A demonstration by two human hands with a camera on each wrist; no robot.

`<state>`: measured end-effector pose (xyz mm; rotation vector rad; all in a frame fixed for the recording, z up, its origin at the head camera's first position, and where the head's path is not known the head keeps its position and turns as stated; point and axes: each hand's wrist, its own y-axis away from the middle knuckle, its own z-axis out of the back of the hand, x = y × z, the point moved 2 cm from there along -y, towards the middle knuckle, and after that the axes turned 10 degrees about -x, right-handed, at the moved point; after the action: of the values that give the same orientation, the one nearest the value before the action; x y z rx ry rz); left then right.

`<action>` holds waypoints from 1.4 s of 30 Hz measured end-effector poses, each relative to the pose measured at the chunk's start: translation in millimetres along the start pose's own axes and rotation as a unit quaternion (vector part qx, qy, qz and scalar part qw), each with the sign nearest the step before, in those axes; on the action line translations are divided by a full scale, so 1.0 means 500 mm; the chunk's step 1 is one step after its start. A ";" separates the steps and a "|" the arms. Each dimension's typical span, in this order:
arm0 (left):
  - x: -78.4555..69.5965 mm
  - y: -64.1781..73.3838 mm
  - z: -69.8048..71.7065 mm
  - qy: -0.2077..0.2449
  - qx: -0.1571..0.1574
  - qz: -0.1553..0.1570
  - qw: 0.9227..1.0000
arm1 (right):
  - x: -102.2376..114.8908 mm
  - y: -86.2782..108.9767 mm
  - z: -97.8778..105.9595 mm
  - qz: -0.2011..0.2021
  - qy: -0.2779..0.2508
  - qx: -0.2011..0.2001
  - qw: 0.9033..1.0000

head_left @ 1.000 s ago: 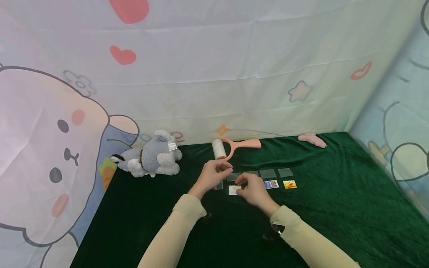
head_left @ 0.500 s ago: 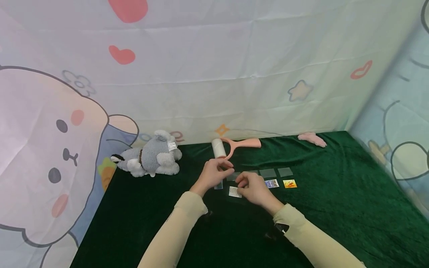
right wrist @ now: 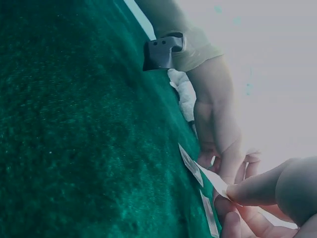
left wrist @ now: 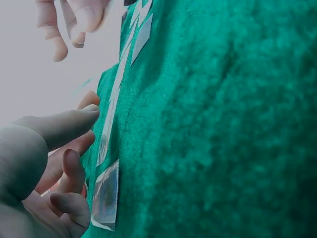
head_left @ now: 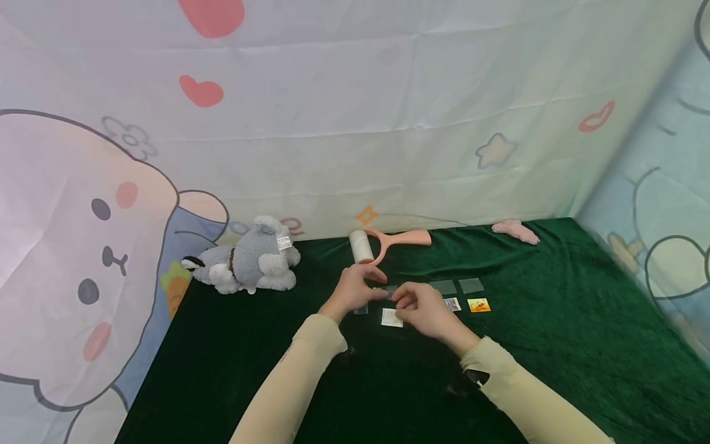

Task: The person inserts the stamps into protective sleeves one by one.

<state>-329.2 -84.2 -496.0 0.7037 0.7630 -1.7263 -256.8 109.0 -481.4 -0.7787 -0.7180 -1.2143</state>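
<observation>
My right hand (head_left: 429, 311) pinches a small pale stamp (head_left: 392, 317) between thumb and fingers; in the right wrist view the same stamp (right wrist: 213, 179) juts from the thumb tip. Close beside it, my left hand (head_left: 350, 290) hovers with thumb and forefinger tips near each other, and I see nothing clearly held there. A clear sleeve (head_left: 361, 309) with a dark stamp inside lies beneath the left hand. Several clear sleeves (head_left: 444, 287) form a row behind the hands. Right of my right hand lie a blue stamp (head_left: 452, 304), partly covered, and a yellow stamp (head_left: 479, 305).
A lint roller (head_left: 362, 246) with a pink handle (head_left: 410, 238) lies behind the hands. A grey plush toy (head_left: 249, 259) is at the back left, and a pink fuzzy item (head_left: 516, 231) at the back right. Green cloth (head_left: 543, 345) covers the table.
My right hand has shifted slightly right with the pale stamp, covering more of the blue stamp. The left hand has moved slightly right, and its thumb now points more towards the right hand.
</observation>
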 end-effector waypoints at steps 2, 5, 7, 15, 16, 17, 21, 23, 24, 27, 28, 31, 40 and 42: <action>-0.001 -0.001 -0.002 -0.009 0.001 -0.004 1.000 | 0.000 0.002 0.004 -0.004 0.001 -0.001 1.000; -0.003 -0.003 -0.004 -0.019 0.003 -0.008 1.000 | 0.000 0.002 0.007 -0.009 0.002 -0.006 1.000; -0.004 -0.004 -0.004 -0.023 0.003 -0.008 1.000 | -0.001 0.001 0.009 -0.011 0.000 -0.008 1.000; -0.008 -0.005 -0.005 -0.018 0.006 0.008 1.000 | 0.000 0.002 0.012 -0.016 -0.015 -0.009 1.000; -0.008 -0.005 -0.005 -0.019 0.006 0.010 1.000 | 0.000 0.002 0.012 -0.016 -0.015 -0.010 1.000; -0.009 -0.005 -0.005 -0.021 0.006 0.010 1.000 | 0.001 0.002 0.012 -0.015 -0.015 -0.011 1.000; -0.009 -0.004 -0.005 -0.033 0.009 0.016 0.999 | 0.002 0.003 0.012 -0.016 -0.012 -0.010 1.000; -0.009 -0.002 -0.004 -0.037 0.012 0.019 0.999 | 0.001 0.003 0.012 -0.015 -0.010 -0.009 1.000; -0.009 -0.002 -0.004 -0.040 0.013 0.020 0.999 | 0.001 0.002 0.012 -0.015 -0.010 -0.009 1.000; -0.007 -0.002 -0.002 -0.042 0.020 0.019 0.999 | 0.001 0.002 0.013 -0.015 -0.008 -0.010 1.000; -0.005 -0.002 -0.001 -0.042 0.021 0.019 0.999 | 0.001 0.002 0.014 -0.015 -0.008 -0.009 1.000; -0.001 -0.003 0.003 -0.039 0.025 0.023 0.999 | 0.000 0.002 0.016 -0.018 -0.003 -0.009 1.000; 0.004 0.000 0.023 0.003 0.020 0.040 0.999 | -0.005 0.003 0.032 -0.018 -0.011 -0.012 1.000; 0.003 0.003 0.027 0.012 0.014 0.038 0.999 | -0.007 0.003 0.034 -0.012 -0.013 -0.012 1.000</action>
<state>-329.5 -95.8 -489.2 0.7647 0.7217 -1.6657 -257.0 125.2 -475.1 -0.8091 -0.7368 -1.2388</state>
